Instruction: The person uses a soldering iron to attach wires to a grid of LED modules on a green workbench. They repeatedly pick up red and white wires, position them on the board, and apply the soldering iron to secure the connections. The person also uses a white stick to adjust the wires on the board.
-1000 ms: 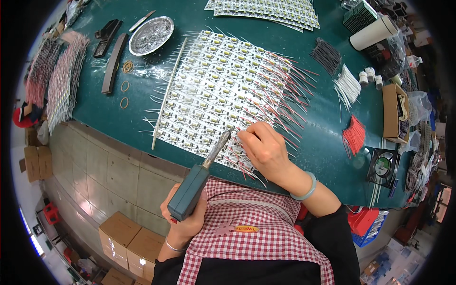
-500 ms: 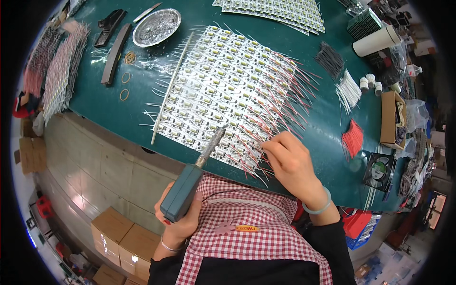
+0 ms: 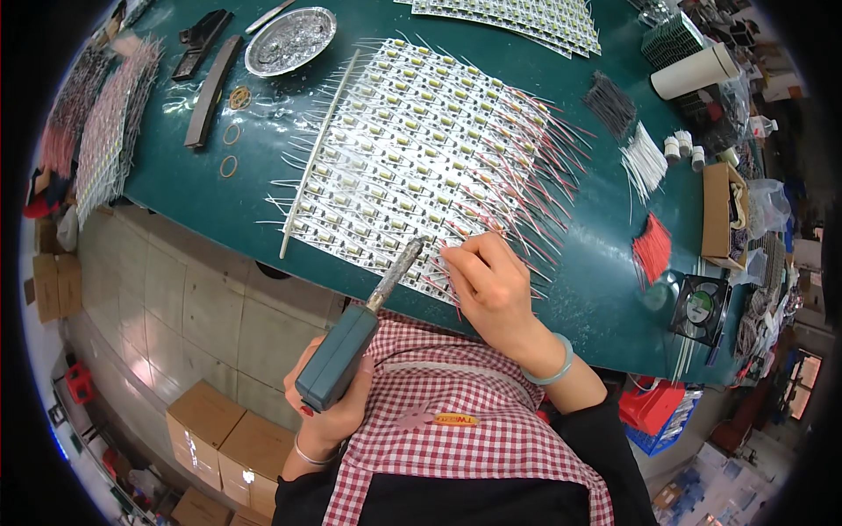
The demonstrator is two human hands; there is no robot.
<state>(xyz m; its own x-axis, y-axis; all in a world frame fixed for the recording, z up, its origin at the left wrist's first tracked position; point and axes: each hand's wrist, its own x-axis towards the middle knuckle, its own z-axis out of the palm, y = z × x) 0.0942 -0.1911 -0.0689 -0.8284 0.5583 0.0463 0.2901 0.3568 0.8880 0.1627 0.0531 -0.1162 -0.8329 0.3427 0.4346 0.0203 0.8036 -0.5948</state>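
Note:
In my left hand [image 3: 329, 386] is a soldering iron [image 3: 338, 355] with a dark green, gun-like body. Its metal tip points up and right, onto the lower part of a white panel of small circuit boards [image 3: 386, 167]. Close to the right of that tip, the fingertips of my right hand [image 3: 491, 285] are pinched on a thin wire, mostly hidden by the fingers. Red and white wires [image 3: 548, 167] stick out along the panel's right side, and white ones along its left, beside a thin pale strip [image 3: 318, 158].
A foil dish [image 3: 291, 42], a dark bar [image 3: 213, 92] and rubber bands [image 3: 229, 167] lie to the left. Bundles of black [image 3: 610, 105], white [image 3: 645, 162] and red wires [image 3: 651, 250] lie at right, near a small fan [image 3: 700, 309]. More panels [image 3: 517, 22] are at the back.
My right hand has moved left and slightly up, closer to the iron's tip. The tip has shifted slightly right; my left hand has hardly moved.

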